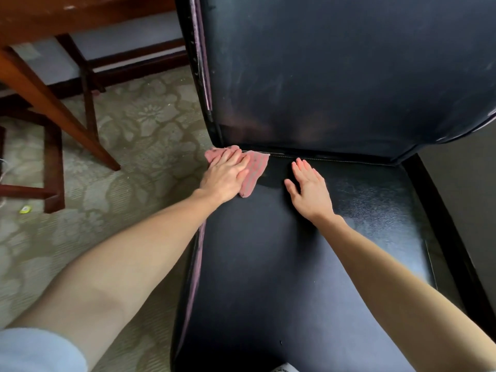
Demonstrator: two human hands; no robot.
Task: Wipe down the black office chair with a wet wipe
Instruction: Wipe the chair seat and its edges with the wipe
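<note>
chair backrest (335,63) cut by top edge, pink wipe (256,167) partly under left hand (225,177)

Beige floral carpet (150,124), reddish wooden table (80,14) upper left with slanted legs (61,114), pale wall (120,38) behind, dark baseboard (67,88), dark wood frame (53,167) at left edge, small yellow scrap (25,209) on carpet

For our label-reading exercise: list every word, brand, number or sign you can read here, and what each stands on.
No text can be read anywhere.
The chair, wipe, table and carpet show no words, labels or numbers.
The small yellow scrap on the carpet is too small to tell.
</note>
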